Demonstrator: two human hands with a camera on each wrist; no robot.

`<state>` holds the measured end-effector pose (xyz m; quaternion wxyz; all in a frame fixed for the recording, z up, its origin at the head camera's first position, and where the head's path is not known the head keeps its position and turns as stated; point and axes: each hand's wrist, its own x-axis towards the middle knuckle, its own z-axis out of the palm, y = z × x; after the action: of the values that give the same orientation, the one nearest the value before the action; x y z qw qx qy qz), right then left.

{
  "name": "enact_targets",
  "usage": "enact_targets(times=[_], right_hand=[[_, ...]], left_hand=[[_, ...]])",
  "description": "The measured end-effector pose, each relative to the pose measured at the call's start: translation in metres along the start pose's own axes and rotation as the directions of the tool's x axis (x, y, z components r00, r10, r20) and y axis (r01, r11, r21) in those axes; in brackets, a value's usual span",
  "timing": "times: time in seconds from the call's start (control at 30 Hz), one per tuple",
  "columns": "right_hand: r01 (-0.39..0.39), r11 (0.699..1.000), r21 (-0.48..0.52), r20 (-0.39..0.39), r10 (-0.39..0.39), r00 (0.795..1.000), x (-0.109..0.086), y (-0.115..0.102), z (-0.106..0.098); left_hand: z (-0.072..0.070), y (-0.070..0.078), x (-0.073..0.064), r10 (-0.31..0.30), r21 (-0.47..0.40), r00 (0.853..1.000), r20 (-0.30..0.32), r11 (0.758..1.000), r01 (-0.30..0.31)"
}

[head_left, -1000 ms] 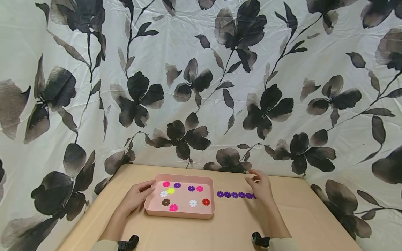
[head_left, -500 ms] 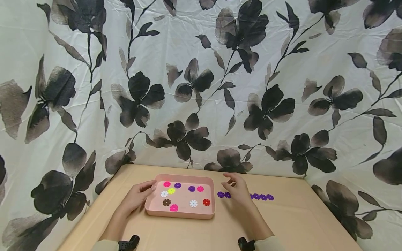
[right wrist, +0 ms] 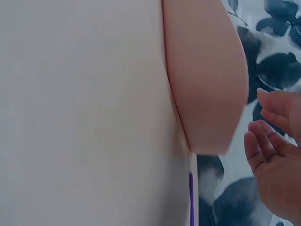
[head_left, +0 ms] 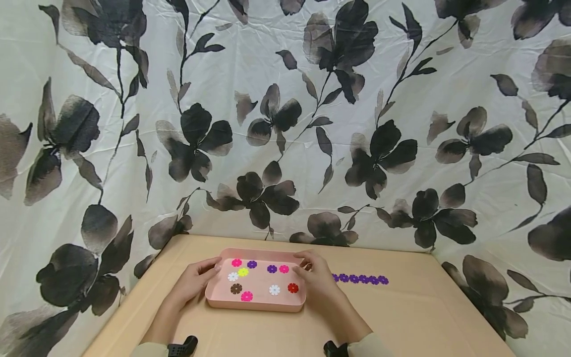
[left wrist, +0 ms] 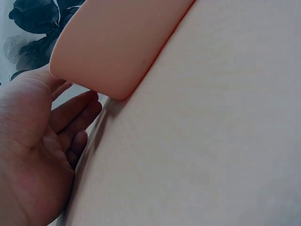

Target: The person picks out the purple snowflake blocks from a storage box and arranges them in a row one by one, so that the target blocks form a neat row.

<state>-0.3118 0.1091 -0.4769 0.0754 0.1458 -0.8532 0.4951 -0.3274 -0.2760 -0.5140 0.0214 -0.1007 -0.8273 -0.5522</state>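
Observation:
A shallow pink tray (head_left: 254, 304) stands on the table, holding several small flower-shaped pieces in pink, purple, yellow, white, brown and red. My left hand (head_left: 194, 280) holds the tray's left wall, thumb at the rim and fingers against the outside, as the left wrist view shows on the tray's end (left wrist: 122, 47). Over the tray's right rim hovers my right hand (head_left: 320, 273), its fingers loosely bent with nothing between them. In the right wrist view, a gap separates that hand (right wrist: 280, 162) from the tray wall (right wrist: 207, 84).
Right of the tray, a straight row of touching purple flower pieces (head_left: 363, 279) lies on the tan table (head_left: 428, 307); my right hand partly hides its left end. Behind the table hangs a white cloth (head_left: 312, 148) with dark printed flowers.
My right hand has moved left from above the purple row to the tray's right rim, uncovering the row's right part. The left hand keeps its place on the tray.

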Motion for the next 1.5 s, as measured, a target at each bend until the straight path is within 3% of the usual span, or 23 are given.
enact_targets(times=[0.3,0.6,0.83,0.93,1.2,1.5], right_hand=[[0.1,0.988,-0.119,0.092,-0.089,0.992,0.017,-0.011,0.028],[0.059,0.985,-0.163,0.138,-0.036,0.99,0.029,-0.011,0.046],[0.046,0.977,-0.209,0.147,-0.015,0.989,0.035,-0.014,0.053],[0.058,0.966,-0.252,0.154,-0.019,0.988,0.039,-0.014,0.055],[0.004,0.935,-0.354,0.159,0.056,0.986,0.046,-0.01,0.063],[0.011,0.911,-0.412,0.153,0.057,0.987,0.048,-0.011,0.066]], left_hand=[[-0.002,-0.001,0.001,-0.015,-0.014,1.0,0.001,1.0,0.015],[-0.004,-0.002,0.001,0.002,-0.028,1.0,0.007,1.0,-0.002],[-0.003,-0.003,0.002,-0.026,-0.039,1.0,0.006,0.999,0.026],[-0.003,-0.004,0.002,-0.026,-0.044,1.0,0.003,0.999,0.026],[-0.004,-0.003,0.002,-0.029,-0.04,1.0,0.005,0.999,0.029],[-0.003,-0.005,0.003,-0.024,-0.031,1.0,0.001,0.999,0.024]])
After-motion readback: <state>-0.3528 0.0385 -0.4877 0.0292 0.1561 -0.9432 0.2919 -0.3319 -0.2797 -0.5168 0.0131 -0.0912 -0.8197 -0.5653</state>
